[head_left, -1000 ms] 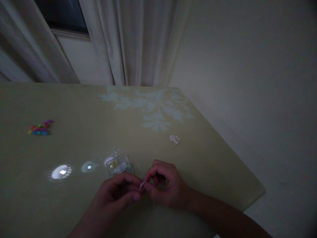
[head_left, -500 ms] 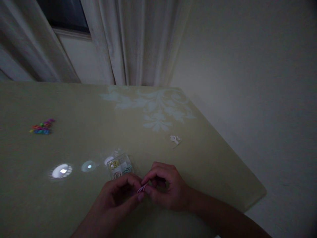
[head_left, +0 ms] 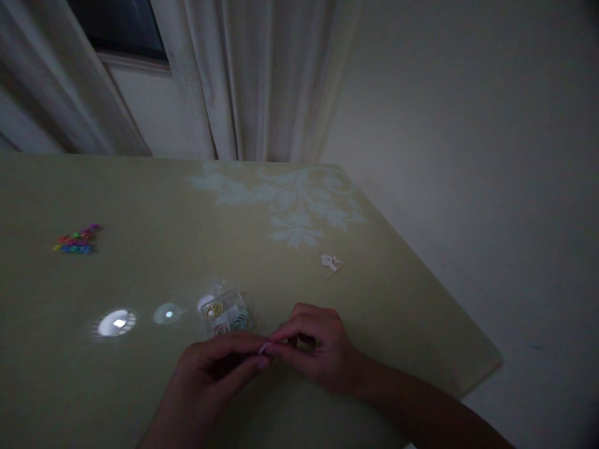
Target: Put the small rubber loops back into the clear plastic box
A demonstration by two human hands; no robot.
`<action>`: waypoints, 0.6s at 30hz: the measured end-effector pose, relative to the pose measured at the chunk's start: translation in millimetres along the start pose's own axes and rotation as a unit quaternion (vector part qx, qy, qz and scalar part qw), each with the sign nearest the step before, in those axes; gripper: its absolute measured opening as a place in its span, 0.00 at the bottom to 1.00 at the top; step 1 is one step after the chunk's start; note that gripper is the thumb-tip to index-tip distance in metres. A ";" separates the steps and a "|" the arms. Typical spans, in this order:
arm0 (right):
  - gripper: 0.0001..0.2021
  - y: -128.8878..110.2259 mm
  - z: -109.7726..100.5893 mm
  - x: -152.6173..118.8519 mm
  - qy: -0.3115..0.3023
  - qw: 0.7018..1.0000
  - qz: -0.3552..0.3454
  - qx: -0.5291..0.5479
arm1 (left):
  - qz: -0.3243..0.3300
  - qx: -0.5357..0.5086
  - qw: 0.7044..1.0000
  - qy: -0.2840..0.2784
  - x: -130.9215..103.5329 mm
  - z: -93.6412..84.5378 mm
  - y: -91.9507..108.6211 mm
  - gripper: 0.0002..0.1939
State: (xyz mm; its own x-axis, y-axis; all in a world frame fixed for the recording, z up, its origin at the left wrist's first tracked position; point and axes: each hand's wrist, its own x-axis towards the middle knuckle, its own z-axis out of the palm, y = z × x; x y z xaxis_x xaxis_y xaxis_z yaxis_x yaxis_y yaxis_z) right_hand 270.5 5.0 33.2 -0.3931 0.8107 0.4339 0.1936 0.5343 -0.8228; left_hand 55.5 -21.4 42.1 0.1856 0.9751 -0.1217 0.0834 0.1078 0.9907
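Note:
A few thin pink and whitish hair ties (head_left: 264, 347) are pinched between my two hands. My left hand (head_left: 210, 374) has its thumb and forefinger closed on their left side. Thumb and forefinger of my right hand (head_left: 318, 343) grip the right side, and the fingertips of both hands almost meet. Just beyond my left hand lies a clear divided box (head_left: 230, 300), its near edge hidden by my fingers. Yellow hair ties (head_left: 214, 310), teal ones (head_left: 240, 320) and pinkish ones (head_left: 221, 328) sit in separate compartments. Dim light blurs the finer detail.
The pale table (head_left: 140, 206) has a floral pattern by its far edge. A pile of small colourful pieces (head_left: 77, 240) lies at the left. A small clear piece with a white print (head_left: 330, 263) is right of centre. Curtains (head_left: 266, 81) and a wall stand behind.
Both hands' fingers have drawn flatter and closer around the hair ties, which show less now. My left hand's knuckles have dropped slightly; my right hand has tilted a little.

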 end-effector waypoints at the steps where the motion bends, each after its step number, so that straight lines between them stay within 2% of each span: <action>1: 0.08 -0.8 0.2 -0.2 -0.002 1.000 -0.007 0.000 | 0.012 0.005 1.000 0.002 -0.4 0.4 -0.3 0.03; 6: 0.08 -2.2 -7.3 3.4 -0.027 0.999 -0.031 0.002 | 0.020 0.025 0.999 -0.006 -2.1 1.1 -4.7 0.04; 10: 0.05 5.6 -25.3 12.2 0.004 0.997 0.034 -0.070 | 0.021 0.047 0.999 -0.005 -3.2 1.5 -7.6 0.06; 14: 0.02 15.7 -36.6 16.2 -0.083 0.983 0.105 -0.129 | 0.050 0.061 0.997 0.010 -3.8 0.4 -8.2 0.05; 18: 0.04 18.6 -31.3 12.3 -0.145 0.967 0.127 -0.167 | 0.089 0.104 0.991 0.010 -4.1 -2.7 -8.8 0.02</action>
State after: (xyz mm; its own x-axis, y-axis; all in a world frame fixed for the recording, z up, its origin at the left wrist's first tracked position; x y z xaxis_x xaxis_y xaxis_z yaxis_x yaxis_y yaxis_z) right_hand 297.4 32.4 34.7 -0.5210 0.8506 0.0711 0.5782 0.4129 -0.7037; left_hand 51.4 -25.8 34.0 0.1961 0.9789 0.0566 0.2516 -0.1060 0.9620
